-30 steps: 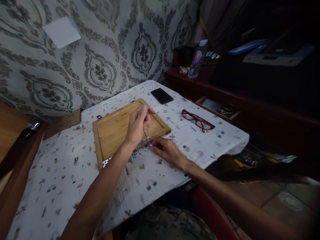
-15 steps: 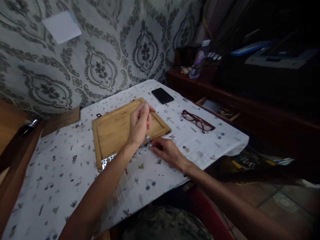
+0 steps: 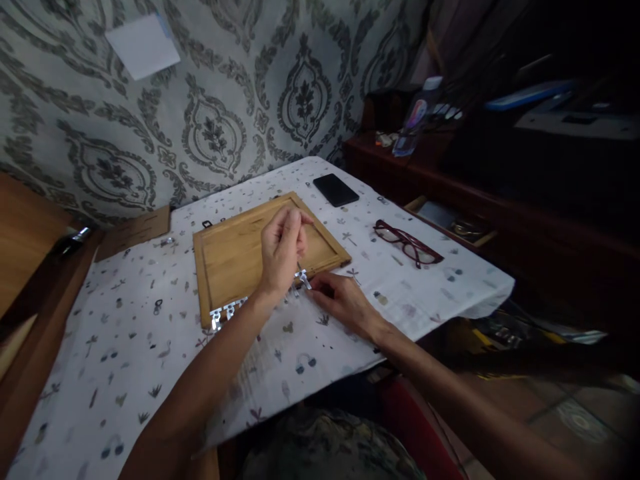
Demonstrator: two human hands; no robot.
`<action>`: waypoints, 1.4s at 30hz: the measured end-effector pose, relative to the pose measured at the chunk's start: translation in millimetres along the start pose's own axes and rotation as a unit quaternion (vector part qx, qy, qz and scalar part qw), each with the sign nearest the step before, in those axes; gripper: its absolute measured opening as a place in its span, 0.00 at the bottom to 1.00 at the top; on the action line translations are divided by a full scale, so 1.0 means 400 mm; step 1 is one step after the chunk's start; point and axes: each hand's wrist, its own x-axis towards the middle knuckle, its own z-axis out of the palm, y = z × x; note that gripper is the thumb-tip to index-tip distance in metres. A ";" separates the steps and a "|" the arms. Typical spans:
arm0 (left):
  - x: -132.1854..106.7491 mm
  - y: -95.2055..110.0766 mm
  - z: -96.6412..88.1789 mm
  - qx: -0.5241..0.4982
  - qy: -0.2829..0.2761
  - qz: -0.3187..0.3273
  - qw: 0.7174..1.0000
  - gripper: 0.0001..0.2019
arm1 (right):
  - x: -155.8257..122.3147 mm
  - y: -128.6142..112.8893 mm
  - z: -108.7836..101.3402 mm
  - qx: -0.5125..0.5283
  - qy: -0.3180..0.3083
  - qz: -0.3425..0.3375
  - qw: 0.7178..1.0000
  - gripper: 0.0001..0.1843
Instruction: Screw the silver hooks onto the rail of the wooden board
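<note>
A wooden framed panel [image 3: 235, 250] lies flat on the table, with several shiny metal brackets [image 3: 216, 319] along its near edge. My left hand [image 3: 281, 253] is closed above that edge, thumb up. A thin shaft seems to show beneath it, but what the fist holds is hidden. Just below, at the edge's right part, is another small metal bracket [image 3: 303, 278]. With its fingertips pinched at this bracket's outer end, my right hand [image 3: 345, 303] rests low by the tablecloth. My left forearm covers the middle of the near edge.
A black phone [image 3: 336, 190] and red-framed glasses [image 3: 407, 243] lie right of the panel. Small loose metal pieces [image 3: 169, 241] and cardboard [image 3: 135, 233] are at the back left. A bottle [image 3: 413, 117] stands on the dark furniture beside an open drawer [image 3: 453, 223].
The whole view has shifted slightly, so the table and panel appear farther right. Both hands keep about the same places at the panel's near edge, and the bracket between them shows more clearly.
</note>
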 end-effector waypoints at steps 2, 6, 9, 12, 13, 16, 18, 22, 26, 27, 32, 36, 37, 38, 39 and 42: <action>-0.013 0.006 0.001 -0.006 0.016 0.007 1.000 0.20 | -0.001 0.001 0.000 0.001 0.002 -0.001 1.000 0.07; -0.027 0.015 0.002 -0.011 0.002 -0.003 1.000 0.21 | 0.001 0.003 0.002 -0.003 0.004 0.000 1.000 0.06; -0.033 0.013 0.000 -0.008 0.000 -0.009 1.000 0.20 | 0.002 0.004 0.003 -0.005 0.003 0.001 1.000 0.07; -0.038 0.006 -0.003 -0.007 -0.001 -0.011 1.000 0.20 | 0.002 0.005 0.003 -0.006 0.004 0.002 1.000 0.08; -0.040 0.004 -0.003 -0.009 0.001 -0.011 1.000 0.20 | 0.002 0.005 0.002 -0.007 0.004 0.003 1.000 0.08; -0.042 0.002 -0.004 -0.013 0.008 -0.004 1.000 0.20 | 0.002 0.005 0.001 -0.011 0.001 0.003 1.000 0.07; -0.042 0.002 -0.003 -0.013 0.011 0.003 1.000 0.21 | 0.002 0.004 0.001 -0.012 0.000 0.006 1.000 0.07; -0.039 -0.003 -0.001 -0.015 0.001 0.011 1.000 0.21 | 0.002 0.002 0.002 -0.012 0.002 0.012 1.000 0.07; -0.036 -0.013 -0.005 -0.017 -0.006 0.024 1.000 0.20 | 0.002 0.000 0.000 -0.010 0.002 0.012 1.000 0.06; -0.036 -0.014 -0.007 -0.017 -0.012 0.028 0.999 0.19 | 0.001 -0.001 0.000 -0.009 0.002 0.013 1.000 0.06; -0.024 -0.002 -0.017 -0.017 -0.138 -0.010 0.990 0.17 | -0.002 -0.005 0.000 0.011 0.001 0.018 1.000 0.09; 0.005 0.013 -0.030 -0.012 -0.245 -0.065 0.967 0.12 | -0.001 -0.010 0.001 0.012 0.003 0.032 0.999 0.10; 0.013 0.014 -0.035 -0.014 -0.263 -0.079 0.961 0.10 | -0.001 -0.010 0.001 0.010 0.003 0.034 0.999 0.10; 0.020 0.015 -0.039 -0.018 -0.278 -0.092 0.956 0.08 | -0.001 -0.010 0.001 0.009 0.003 0.035 0.999 0.10; 0.027 0.015 -0.044 -0.023 -0.288 -0.102 0.952 0.07 | 0.000 -0.009 0.002 0.010 0.005 0.036 0.999 0.11; 0.036 0.014 -0.052 -0.033 -0.282 -0.112 0.952 0.07 | 0.000 -0.004 0.004 0.017 0.009 0.033 0.999 0.12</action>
